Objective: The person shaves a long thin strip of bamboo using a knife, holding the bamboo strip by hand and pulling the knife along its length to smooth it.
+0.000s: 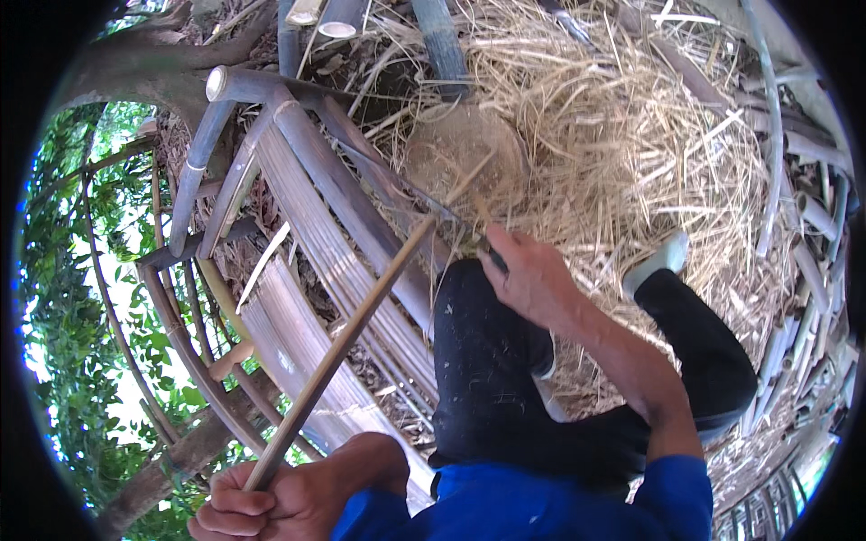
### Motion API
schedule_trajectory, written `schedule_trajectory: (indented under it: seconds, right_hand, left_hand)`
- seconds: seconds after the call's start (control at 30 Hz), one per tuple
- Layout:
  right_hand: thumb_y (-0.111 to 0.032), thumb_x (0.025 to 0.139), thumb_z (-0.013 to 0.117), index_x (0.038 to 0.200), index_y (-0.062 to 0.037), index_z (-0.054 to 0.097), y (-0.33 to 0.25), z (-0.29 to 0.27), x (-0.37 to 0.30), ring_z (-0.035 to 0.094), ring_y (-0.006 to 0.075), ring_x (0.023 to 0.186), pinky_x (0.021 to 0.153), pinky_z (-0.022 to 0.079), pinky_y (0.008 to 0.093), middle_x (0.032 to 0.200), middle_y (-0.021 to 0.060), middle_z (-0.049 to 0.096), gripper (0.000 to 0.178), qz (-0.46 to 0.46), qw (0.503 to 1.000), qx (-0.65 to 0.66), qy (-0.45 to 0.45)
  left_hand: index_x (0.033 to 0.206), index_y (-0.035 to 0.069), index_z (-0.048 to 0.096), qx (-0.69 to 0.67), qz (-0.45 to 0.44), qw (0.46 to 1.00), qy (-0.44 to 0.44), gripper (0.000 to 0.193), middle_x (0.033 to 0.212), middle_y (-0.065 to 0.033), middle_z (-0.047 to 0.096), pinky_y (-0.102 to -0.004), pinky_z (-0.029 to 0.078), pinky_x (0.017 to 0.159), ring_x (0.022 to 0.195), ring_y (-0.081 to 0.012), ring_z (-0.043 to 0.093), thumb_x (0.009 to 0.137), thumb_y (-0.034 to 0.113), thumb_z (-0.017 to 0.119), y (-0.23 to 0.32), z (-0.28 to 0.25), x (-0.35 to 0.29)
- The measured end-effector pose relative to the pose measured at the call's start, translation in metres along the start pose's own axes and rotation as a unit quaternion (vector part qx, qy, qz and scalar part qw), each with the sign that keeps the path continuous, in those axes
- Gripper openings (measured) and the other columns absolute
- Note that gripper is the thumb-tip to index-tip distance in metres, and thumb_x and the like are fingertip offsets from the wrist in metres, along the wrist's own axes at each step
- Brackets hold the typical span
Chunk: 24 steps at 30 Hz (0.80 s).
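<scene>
My left hand [289,496] is closed round the lower end of a long, narrow bamboo strip [347,334]. From that fist at the lower left, the strip slants up and right towards a round wooden block [460,135]. In my right hand [537,279], fingers wrapped, is the dark handle of a knife. Its blade [433,203] points up and left, crossing the strip near its far part; motion blur hides whether the edge bites into it. The right hand is above my bent knee, just below the block.
Left of my knee stands a bamboo bench [325,252] with slatted top and round poles. Pale shavings [622,144] cover the ground round the block. Cut bamboo lengths [816,216] lie piled along the right. A thick tree branch [126,68] and leaves are at the left.
</scene>
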State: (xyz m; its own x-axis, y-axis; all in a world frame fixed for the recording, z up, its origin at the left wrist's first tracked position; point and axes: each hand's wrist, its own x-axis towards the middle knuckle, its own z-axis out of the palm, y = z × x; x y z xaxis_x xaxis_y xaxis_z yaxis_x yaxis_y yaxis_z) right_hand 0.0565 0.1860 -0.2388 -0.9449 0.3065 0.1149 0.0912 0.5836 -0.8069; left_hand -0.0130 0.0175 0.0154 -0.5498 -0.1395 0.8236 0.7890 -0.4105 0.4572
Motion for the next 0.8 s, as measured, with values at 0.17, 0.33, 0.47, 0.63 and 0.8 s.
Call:
schedule_trajectory:
  seconds: [0.17, 0.33, 0.47, 0.63, 0.8]
  right_hand:
    - [-0.023, 0.097, 0.065, 0.104, -0.0115, 0.055, 0.022, 0.010, -0.003, 0.062, 0.0291, 0.049, 0.039, 0.050, 0.0401, 0.076, 0.0161, 0.062, 0.017, 0.027, 0.997, -0.035, -0.071]
    - [-0.017, 0.095, 0.063, 0.106, -0.0104, 0.052, 0.075, 0.033, 0.008, 0.064, 0.0339, 0.057, 0.047, 0.052, 0.0434, 0.076, 0.0160, 0.061, 0.016, 0.002, 0.998, -0.053, -0.036]
    - [-0.018, 0.095, 0.063, 0.107, -0.0092, 0.052, 0.153, 0.043, -0.006, 0.063, 0.0388, 0.058, 0.050, 0.051, 0.0462, 0.074, 0.0186, 0.062, 0.018, 0.125, 0.990, -0.039, -0.053]
    - [-0.023, 0.099, 0.059, 0.116, -0.0086, 0.051, 0.156, 0.039, -0.016, 0.064, 0.0315, 0.055, 0.051, 0.052, 0.0448, 0.066, 0.0163, 0.064, 0.024, 0.146, 0.982, -0.098, -0.070]
    - [-0.020, 0.100, 0.059, 0.110, -0.0091, 0.053, 0.038, -0.011, 0.003, 0.063, 0.0260, 0.054, 0.048, 0.052, 0.0389, 0.065, 0.0115, 0.061, 0.016, 0.213, 0.949, 0.163, -0.164]
  left_hand:
    - [0.086, 0.014, 0.040, -0.017, -0.013, 1.000, -0.008, 0.041, 0.067, 0.0055, 0.031, -0.0246, 0.025, 0.038, 0.049, -0.0082, 0.027, 0.110, 0.047, 0.035, 0.005, -0.010, 0.003]
    - [0.084, 0.012, 0.041, -0.014, -0.030, 0.999, -0.020, 0.039, 0.066, 0.0033, 0.031, -0.0241, 0.025, 0.041, 0.051, -0.0090, 0.028, 0.109, 0.042, 0.041, 0.004, -0.028, 0.014]
    - [0.080, 0.011, 0.039, -0.034, -0.058, 0.997, -0.023, 0.039, 0.064, 0.0014, 0.032, -0.0249, 0.025, 0.043, 0.051, -0.0103, 0.027, 0.108, 0.037, 0.044, 0.010, -0.039, 0.024]
    - [0.080, 0.009, 0.041, 0.011, 0.024, 0.994, 0.103, 0.026, 0.062, 0.0021, 0.033, -0.0253, 0.025, 0.041, 0.049, -0.0096, 0.029, 0.099, 0.024, 0.051, -0.008, -0.004, 0.008]
    - [0.091, 0.011, 0.052, -0.170, -0.073, 0.981, 0.053, 0.042, 0.070, 0.0043, 0.037, -0.0239, 0.024, 0.043, 0.051, -0.0076, 0.029, 0.105, 0.051, 0.050, -0.003, 0.006, 0.000]
